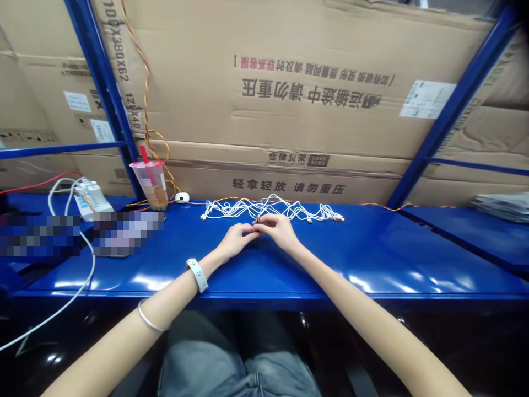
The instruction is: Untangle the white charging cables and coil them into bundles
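We see the left hand (238, 241) and right hand (280, 230) closed together mid-way along the blue table (330, 270), fingertips (253, 232) pinching a thin dark strand (258, 219), just before a white cable bundle (270, 209) near the rear edge.

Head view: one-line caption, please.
Left hand and right hand pinch a small dark item above a blue bench near white cables.

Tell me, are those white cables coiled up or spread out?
Spread out: the white cables lie in a long, loose row across the blue bench, with no coil visible.
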### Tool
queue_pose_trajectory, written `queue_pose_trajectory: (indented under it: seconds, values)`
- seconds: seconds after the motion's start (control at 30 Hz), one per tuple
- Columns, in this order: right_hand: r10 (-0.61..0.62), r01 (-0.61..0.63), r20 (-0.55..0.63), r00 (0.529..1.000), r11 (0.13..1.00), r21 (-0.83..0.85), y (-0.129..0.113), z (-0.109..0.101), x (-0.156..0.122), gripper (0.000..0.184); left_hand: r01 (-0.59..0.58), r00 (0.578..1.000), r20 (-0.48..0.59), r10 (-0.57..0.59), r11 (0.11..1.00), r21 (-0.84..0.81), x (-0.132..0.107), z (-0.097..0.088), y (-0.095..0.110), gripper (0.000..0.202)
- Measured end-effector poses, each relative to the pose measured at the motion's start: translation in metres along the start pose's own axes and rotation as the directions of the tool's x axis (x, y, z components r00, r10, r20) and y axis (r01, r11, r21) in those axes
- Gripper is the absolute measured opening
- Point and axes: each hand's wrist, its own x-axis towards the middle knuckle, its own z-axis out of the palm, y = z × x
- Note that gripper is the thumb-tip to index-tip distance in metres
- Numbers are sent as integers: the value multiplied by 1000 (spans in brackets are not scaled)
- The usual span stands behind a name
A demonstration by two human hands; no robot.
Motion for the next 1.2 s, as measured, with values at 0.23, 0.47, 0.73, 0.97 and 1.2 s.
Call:
queue_pose_trajectory:
  seconds: [0.23, 0.47, 0.73, 0.97, 1.2]
  values:
    - [30, -29, 38, 999, 999, -24, -3, 1, -6, 18, -34, 997, 73, 29, 997, 63, -3, 1, 6, 28]
    - [103, -111, 82, 991, 988, 105, 0, 1, -3, 27, -29, 993, 113, 35, 998, -53, -2, 4, 8, 30]
    - [121, -132, 105, 987, 987, 96, -4, -4, -4, 26, 1, 991, 128, 22, 984, -176, -3, 4, 13, 36]
    - [59, -64, 77, 995, 996, 64, -9, -5, -3, 25, -23, 992, 119, 33, 996, -86, -3, 4, 14, 36]
    - [4, 2, 96, 995, 999, -53, -10, -4, -4, 19, -18, 992, 129, 9, 998, 67, -3, 5, 12, 33]
